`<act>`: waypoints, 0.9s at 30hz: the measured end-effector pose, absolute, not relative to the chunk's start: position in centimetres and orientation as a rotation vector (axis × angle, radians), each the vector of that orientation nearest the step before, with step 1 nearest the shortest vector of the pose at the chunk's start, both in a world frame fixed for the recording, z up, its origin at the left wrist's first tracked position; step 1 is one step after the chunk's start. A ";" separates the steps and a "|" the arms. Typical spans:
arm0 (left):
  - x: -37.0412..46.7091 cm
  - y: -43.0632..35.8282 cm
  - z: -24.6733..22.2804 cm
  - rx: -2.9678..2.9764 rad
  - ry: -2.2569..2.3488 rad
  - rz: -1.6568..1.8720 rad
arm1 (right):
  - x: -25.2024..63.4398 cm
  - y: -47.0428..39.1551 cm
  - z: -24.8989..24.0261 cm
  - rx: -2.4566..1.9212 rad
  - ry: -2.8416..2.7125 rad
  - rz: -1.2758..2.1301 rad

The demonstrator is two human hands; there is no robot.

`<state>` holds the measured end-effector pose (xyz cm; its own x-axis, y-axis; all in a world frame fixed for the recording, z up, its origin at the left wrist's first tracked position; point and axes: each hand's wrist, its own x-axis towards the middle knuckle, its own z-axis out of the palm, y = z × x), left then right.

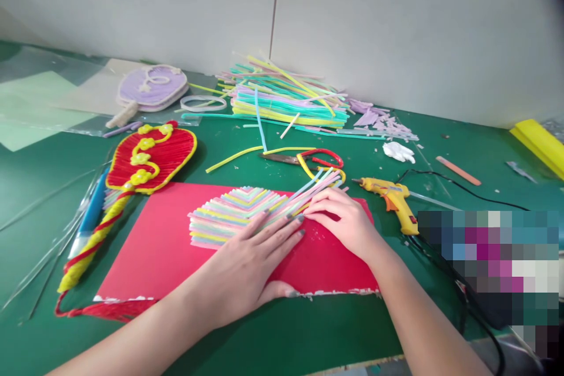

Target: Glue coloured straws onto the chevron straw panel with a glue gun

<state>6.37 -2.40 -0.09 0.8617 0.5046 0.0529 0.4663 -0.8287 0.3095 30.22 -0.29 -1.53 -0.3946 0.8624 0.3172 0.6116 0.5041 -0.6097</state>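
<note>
On a red card [154,241] lies a striped leaf-like shape of pastel pipe cleaners [233,211], angled in chevrons. My left hand [259,252] rests with outstretched fingers over the lower right part of that shape. Loose ends of the strips fan out to the upper right, beside my right hand [339,217]. Its fingers are bent together at the strips' edge, and what they grip, if anything, is hidden. Just beyond the card, scissors with red handles [324,157] lie among yellow strips. To the right is a yellow hot glue gun [394,197].
A heap of coloured pipe cleaners [286,100] lies at the back near the wall. At left are a red and yellow fan [150,158], a purple fan [152,85] and thin wires [57,258]. White fluff [399,151] and a black cable [467,182] lie to the right.
</note>
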 end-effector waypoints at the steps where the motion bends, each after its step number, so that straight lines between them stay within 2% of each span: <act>1: 6.2 -2.2 -0.2 2.747 0.759 0.205 | 30.2 -0.3 -1.5 -1.203 -2.139 0.534; 8: 3.7 -0.3 -1.1 2.742 1.133 0.274 | 30.2 -0.4 -1.4 -1.213 -2.132 0.555; 17: 6.4 -2.3 0.3 2.760 0.751 0.155 | 30.2 -0.3 -1.5 -1.202 -2.131 0.547; 24: 3.3 0.4 -0.7 2.705 1.233 0.162 | 30.1 -0.4 -1.2 -1.224 -2.132 0.563; 27: 3.4 0.4 -0.7 2.703 1.268 0.176 | 30.2 -0.4 -1.3 -1.228 -2.134 0.560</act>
<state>3.36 0.39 -0.68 0.6356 0.7709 0.0425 0.7532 -0.6312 0.1853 30.16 -0.44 -1.26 -0.3864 0.8745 0.2932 0.6180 0.4815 -0.6215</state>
